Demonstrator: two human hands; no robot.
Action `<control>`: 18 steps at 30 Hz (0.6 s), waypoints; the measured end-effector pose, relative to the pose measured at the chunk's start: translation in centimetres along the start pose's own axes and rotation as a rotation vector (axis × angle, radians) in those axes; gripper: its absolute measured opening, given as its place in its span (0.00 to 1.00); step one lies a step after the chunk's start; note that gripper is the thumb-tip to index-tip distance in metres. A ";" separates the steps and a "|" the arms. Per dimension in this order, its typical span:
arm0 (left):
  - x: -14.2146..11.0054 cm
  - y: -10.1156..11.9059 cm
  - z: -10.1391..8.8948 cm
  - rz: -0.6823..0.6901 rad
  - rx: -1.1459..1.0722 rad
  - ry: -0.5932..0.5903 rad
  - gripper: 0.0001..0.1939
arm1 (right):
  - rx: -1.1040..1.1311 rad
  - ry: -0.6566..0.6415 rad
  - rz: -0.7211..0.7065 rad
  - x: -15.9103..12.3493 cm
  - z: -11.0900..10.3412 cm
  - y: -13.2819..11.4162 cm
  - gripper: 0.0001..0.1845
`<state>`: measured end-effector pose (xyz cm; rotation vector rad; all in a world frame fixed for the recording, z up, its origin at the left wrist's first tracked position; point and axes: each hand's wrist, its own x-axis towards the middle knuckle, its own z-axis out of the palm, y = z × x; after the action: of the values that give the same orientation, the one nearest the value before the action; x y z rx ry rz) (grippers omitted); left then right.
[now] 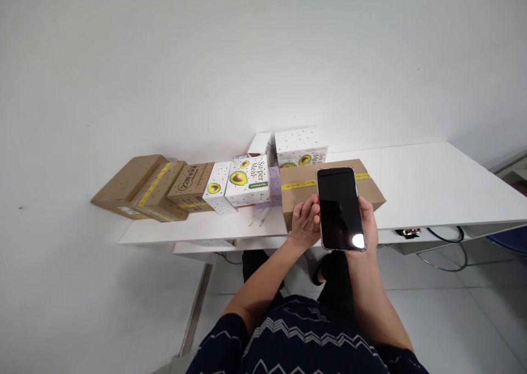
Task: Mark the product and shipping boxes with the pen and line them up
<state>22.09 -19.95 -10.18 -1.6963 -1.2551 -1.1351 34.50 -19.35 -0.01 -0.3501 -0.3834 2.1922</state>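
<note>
A smartphone (341,209) with a dark screen and a clear case is held upright over a taped cardboard box. My right hand (370,225) is closed around its right edge and back, with most of the fingers hidden behind it. At the phone's left edge is my left hand (303,223), its curled fingertips against the case. Its thumb does not show clearly. Below and behind the phone, the brown cardboard box (298,199) with yellow tape lies on the white table (415,182). A bright reflection shows on the screen's lower right corner.
Left of the cardboard box stand white avocado-print boxes (247,182) and a purple box (275,184). Several brown cartons (191,184) line the table's left end. Another white box (300,142) stands against the wall. Black cables (450,236) hang at the shelf under the table.
</note>
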 end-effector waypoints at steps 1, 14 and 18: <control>0.0 0.0 0.1 -0.002 -0.007 0.003 0.32 | 0.002 0.002 -0.005 0.0 0.0 0.0 0.13; -0.1 -0.1 -0.3 0.019 -0.047 -0.034 0.32 | -0.013 0.069 -0.115 0.0 -0.3 0.2 0.06; 0.1 0.0 -0.4 -0.004 -0.045 -0.050 0.30 | -0.026 0.081 -0.119 0.1 -0.2 0.2 0.07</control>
<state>22.00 -20.29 -9.97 -1.7659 -1.2722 -1.1378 34.39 -19.36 -0.30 -0.4184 -0.3785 2.0515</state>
